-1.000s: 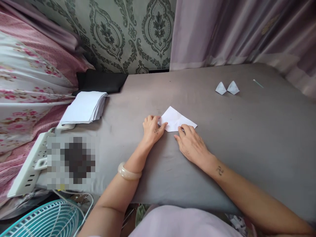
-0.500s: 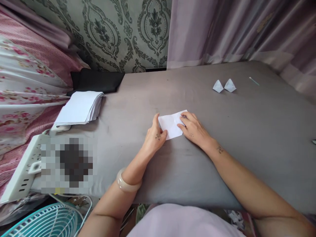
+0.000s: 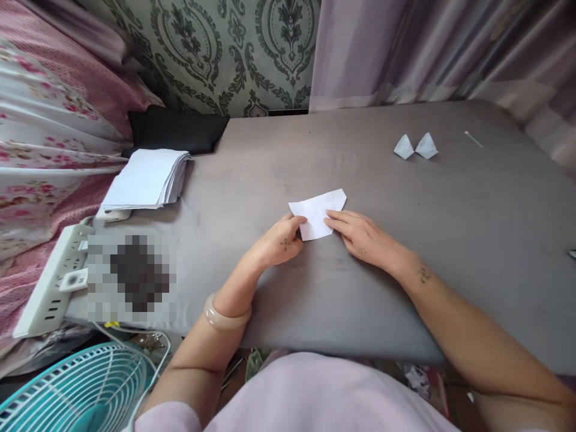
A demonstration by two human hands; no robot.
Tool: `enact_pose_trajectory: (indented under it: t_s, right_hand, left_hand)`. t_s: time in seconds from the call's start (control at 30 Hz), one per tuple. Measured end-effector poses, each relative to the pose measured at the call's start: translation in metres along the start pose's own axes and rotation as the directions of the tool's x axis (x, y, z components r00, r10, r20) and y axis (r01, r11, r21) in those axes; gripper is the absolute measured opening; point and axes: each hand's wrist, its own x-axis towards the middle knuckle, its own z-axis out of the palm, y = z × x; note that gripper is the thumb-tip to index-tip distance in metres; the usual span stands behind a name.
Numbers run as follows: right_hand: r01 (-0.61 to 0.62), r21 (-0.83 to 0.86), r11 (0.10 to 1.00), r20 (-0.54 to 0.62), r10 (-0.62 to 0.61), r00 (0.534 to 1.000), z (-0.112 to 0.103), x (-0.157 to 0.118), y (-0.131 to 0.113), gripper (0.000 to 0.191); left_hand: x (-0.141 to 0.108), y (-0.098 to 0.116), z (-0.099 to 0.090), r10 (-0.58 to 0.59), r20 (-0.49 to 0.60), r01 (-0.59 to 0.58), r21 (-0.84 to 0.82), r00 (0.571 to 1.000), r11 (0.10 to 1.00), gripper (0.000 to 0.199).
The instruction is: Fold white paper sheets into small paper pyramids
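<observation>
A folded sheet of white paper [image 3: 317, 213] lies between my hands at the middle of the cloth-covered table. My left hand [image 3: 282, 239] pinches its left edge, thumb on top and the other fingers curled, partly hidden underneath. From the right, my right hand [image 3: 362, 233] rests with its fingertips on the paper's right part; whether the thumb grips below cannot be seen. Farther back on the right stand two small folded paper shapes [image 3: 404, 147] with pointed tops, side by side.
At the left lies a stack of white paper [image 3: 146, 180], with a black folder-like item [image 3: 180, 131] behind it. A power strip [image 3: 54, 282] and a blurred-out patch are nearer. A turquoise fan [image 3: 85, 390] stands below the table edge. A cotton swab [image 3: 473, 139] lies far right.
My left thumb has come down onto the paper, and my right fingers have straightened and slid off its upper right corner. The paper is turned slightly. The camera view has shifted.
</observation>
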Motion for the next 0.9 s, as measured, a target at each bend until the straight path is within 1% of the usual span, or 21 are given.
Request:
enact_pose_trajectory:
  t_s: [0.07,0.13,0.23,0.3,0.37,0.43,0.47,0.53,0.63,0.77,0.9]
  right_hand:
    - [0.029,0.053,0.998,0.007,-0.03,1.0,-0.002,-0.006,0.001,0.049]
    - [0.062,0.092,0.994,0.006,-0.063,0.998,-0.003,-0.009,0.003,0.049]
    - [0.094,0.127,0.987,-0.042,-0.089,0.995,-0.001,-0.013,0.007,0.044]
    - [0.084,0.149,0.985,-0.078,-0.073,0.994,0.001,-0.015,0.008,0.042]
    - [0.061,0.152,0.987,-0.089,-0.048,0.995,0.003,-0.015,0.008,0.041]
    - [0.062,0.139,0.988,-0.084,-0.051,0.995,0.004,-0.015,0.007,0.042]
    - [0.072,0.133,0.989,-0.078,-0.062,0.995,0.004,-0.014,0.007,0.043]
    - [0.098,0.125,0.987,-0.068,-0.09,0.994,0.004,-0.014,0.007,0.044]
    - [0.105,0.135,0.985,-0.074,-0.095,0.993,0.002,-0.014,0.009,0.043]
    - [0.119,0.196,0.973,-0.103,-0.1,0.99,0.0,-0.017,0.013,0.043]
    - [0.134,0.217,0.967,-0.101,-0.115,0.988,-0.002,-0.018,0.015,0.043]
  left_hand:
    - [-0.002,0.0,0.002,0.04,-0.034,-0.037,0.083,0.999,0.996,0.046]
    - [-0.003,0.001,0.002,0.068,-0.069,-0.052,0.206,0.995,0.977,0.042]
    - [-0.002,0.004,0.0,0.155,-0.093,-0.106,0.396,0.983,0.912,0.042]
    - [0.0,0.004,0.0,0.267,-0.053,-0.214,0.46,0.962,0.862,0.048]
    - [0.003,0.0,0.001,0.376,0.028,-0.344,0.468,0.926,0.814,0.05]
    - [0.006,-0.004,0.004,0.438,0.089,-0.429,0.446,0.895,0.786,0.043]
    - [0.008,-0.005,0.005,0.451,0.091,-0.443,0.434,0.888,0.784,0.038]
    - [0.01,-0.008,0.007,0.455,0.056,-0.437,0.408,0.889,0.802,0.032]
    - [0.013,-0.008,0.008,0.43,-0.007,-0.404,0.331,0.903,0.853,0.031]
    - [0.018,-0.005,0.008,0.335,-0.052,-0.317,0.21,0.941,0.925,0.028]
    - [0.025,-0.003,0.008,0.256,-0.073,-0.244,0.135,0.964,0.96,0.024]
